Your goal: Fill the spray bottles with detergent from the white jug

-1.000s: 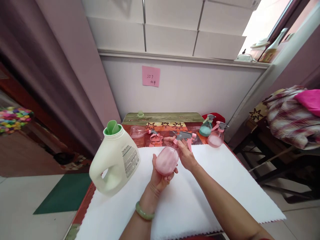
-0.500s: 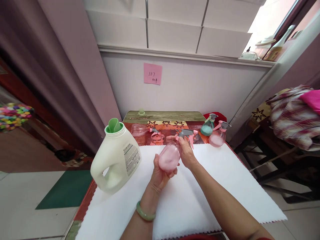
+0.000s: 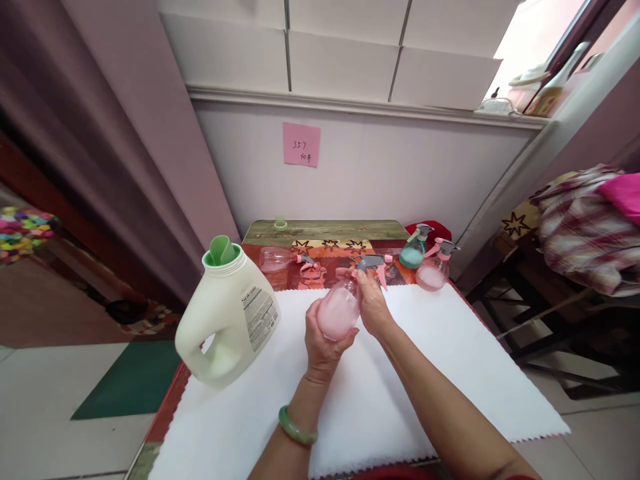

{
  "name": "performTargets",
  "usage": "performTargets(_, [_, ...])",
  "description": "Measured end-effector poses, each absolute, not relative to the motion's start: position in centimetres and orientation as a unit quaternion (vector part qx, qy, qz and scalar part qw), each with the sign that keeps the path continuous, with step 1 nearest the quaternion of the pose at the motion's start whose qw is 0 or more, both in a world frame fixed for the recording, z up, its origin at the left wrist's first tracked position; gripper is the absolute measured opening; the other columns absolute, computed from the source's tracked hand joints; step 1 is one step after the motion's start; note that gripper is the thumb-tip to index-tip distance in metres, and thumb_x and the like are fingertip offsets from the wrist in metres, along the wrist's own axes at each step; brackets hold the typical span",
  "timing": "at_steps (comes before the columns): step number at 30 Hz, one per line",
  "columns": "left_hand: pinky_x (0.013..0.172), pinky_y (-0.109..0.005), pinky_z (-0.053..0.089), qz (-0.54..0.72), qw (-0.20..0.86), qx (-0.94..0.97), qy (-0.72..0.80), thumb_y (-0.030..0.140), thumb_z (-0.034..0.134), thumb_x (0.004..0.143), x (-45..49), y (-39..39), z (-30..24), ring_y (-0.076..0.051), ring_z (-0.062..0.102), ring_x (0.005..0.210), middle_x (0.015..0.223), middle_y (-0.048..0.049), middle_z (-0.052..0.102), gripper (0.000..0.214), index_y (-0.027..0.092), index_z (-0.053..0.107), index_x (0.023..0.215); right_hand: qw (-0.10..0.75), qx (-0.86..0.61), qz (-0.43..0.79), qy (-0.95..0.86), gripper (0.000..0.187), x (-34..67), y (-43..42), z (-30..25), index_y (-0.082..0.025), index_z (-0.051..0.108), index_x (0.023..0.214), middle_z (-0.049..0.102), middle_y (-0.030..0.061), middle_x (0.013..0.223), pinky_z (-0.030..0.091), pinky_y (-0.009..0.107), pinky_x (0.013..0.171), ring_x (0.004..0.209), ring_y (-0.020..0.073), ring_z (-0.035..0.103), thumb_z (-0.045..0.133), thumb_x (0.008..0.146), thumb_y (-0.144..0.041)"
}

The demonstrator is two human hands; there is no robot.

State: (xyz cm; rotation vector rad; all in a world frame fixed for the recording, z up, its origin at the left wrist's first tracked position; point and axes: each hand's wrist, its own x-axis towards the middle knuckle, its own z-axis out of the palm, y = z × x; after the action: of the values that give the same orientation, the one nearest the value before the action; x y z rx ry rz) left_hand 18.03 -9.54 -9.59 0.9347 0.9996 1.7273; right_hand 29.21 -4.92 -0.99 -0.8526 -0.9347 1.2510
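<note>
Pink bottle (image 3: 337,313), hand-held

Location: tilted, above the worktop's (image 3: 340,230) middle. Left hand (image 3: 323,352): fingers curled round its base. Right hand (image 3: 374,303): fingers closed just under the spray head (image 3: 373,260).
Risks, judged: slipping, should the left grip slacken on smooth plastic; leaking, if the head sits loose; jug (image 3: 227,313), left edge, toppling if knocked.

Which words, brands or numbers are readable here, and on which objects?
"357": on the pink square paper note.
Two handwritten characters beneath it: too small.
"Sok…": on the printed label of the cream plastic jug; rest too small or blurred.
Label on the tall windowsill bottle: blurred.
</note>
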Motion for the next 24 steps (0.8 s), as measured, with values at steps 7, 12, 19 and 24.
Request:
performTargets(7, [0.08, -0.039, 0.054, 0.648, 0.575, 0.376, 0.329, 0.045, 0.085, 0.062, 18.0, -9.5, -9.1, -0.033, 0.061, 0.105, 0.112, -0.013, 0.065, 0.066, 0.017, 0.062, 0.117, 0.622, -0.327, 0.572, -0.424, 0.026, 30.7, -5.0, -0.3, -0.024, 0.068, 0.09, 0.077, 0.005, 0.093, 0.052, 0.041, 0.088, 0.1, 0.0272, 0.069, 0.076, 0.077, -0.045])
performTargets(12, [0.058, -0.034, 0.053, 0.592, 0.681, 0.357, 0.24, 0.06, 0.071, 0.075, 18.5, -9.7, -9.2, -0.027, 0.066, 0.083, 0.109, -0.018, 0.068, 0.073, 0.013, 0.057, 0.129, 0.589, -0.331, 0.579, -0.457, 0.029, 31.9, -4.9, 0.3, -0.023, 0.067, 0.08, 0.077, 0.0059, 0.09, 0.051, 0.039, 0.086, 0.095, 0.0269, 0.07, 0.077, 0.074, -0.049])
performTargets(19, [0.051, -0.03, 0.049, 0.572, 0.721, 0.327, 0.215, 0.055, 0.069, 0.079, 18.2, -9.6, -9.1, -0.022, 0.065, 0.069, 0.105, -0.0159, 0.071, 0.067, 0.015, 0.056, 0.131, 0.558, -0.348, 0.587, -0.472, 0.023, 31.5, -5.0, 1.1, -0.022, 0.064, 0.076, 0.077, 0.0046, 0.085, 0.049, 0.036, 0.087, 0.091, 0.025, 0.07, 0.077, 0.075, -0.041])
performTargets(24, [0.047, -0.032, 0.048, 0.533, 0.764, 0.3, 0.203, 0.06, 0.061, 0.082, 18.1, -9.6, -9.2, -0.024, 0.067, 0.062, 0.098, -0.0186, 0.073, 0.065, 0.011, 0.062, 0.125, 0.56, -0.35, 0.609, -0.439, 0.017, 31.4, -5.1, 0.7, -0.022, 0.063, 0.072, 0.077, 0.0036, 0.081, 0.049, 0.034, 0.077, 0.079, 0.0229, 0.069, 0.072, 0.076, -0.035])
